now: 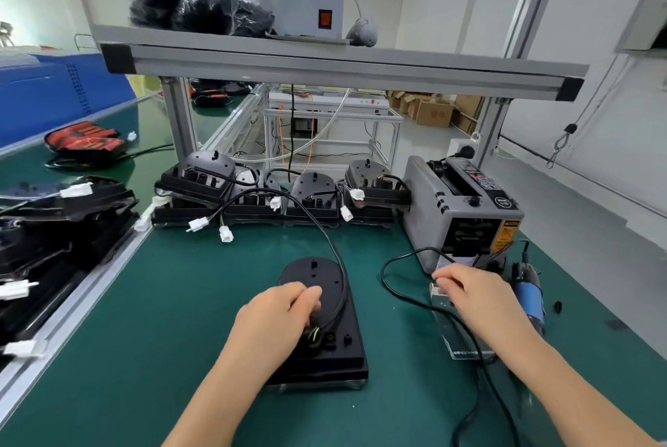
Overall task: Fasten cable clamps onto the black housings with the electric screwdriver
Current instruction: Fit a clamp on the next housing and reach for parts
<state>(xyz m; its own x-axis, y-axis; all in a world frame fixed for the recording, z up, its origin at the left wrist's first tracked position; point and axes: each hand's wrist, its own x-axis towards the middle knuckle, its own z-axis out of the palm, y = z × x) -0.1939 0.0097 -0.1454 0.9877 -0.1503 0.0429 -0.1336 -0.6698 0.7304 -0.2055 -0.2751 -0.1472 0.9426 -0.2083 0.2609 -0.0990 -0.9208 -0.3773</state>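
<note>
Black plastic under left fingers: the left hand [278, 320] lies on the housing [343, 349], fingers [306, 302] curled down round the cable [325, 233] where it enters the shell, gripping it there.
Right fingers: the right hand [476, 298] hangs over a clear tray [451, 334], fingertips [445, 280] drawn together as if picking. Whether they have a clamp or screw is too small to tell.
Housing: flat on the tabletop [180, 302] in front of the person, back side up, its cable looping away toward the rear.
Screwdriver: the blue tool [530, 302] lies just right of the tray, in neither hand.
Clamp: none plainly seen on this housing; the left hand hides the spot.
Back row: more housings [314, 190] stand along the rear edge with white plugs dangling; whether they carry clamps is unclear.
Left side: a further pile [54, 230] of dark units.
Progress: likely early on this piece, since parts are being fetched and driving is not yet begun.
Left to do: seat the clamp, drive the screws, then work through the waiting units.
</note>
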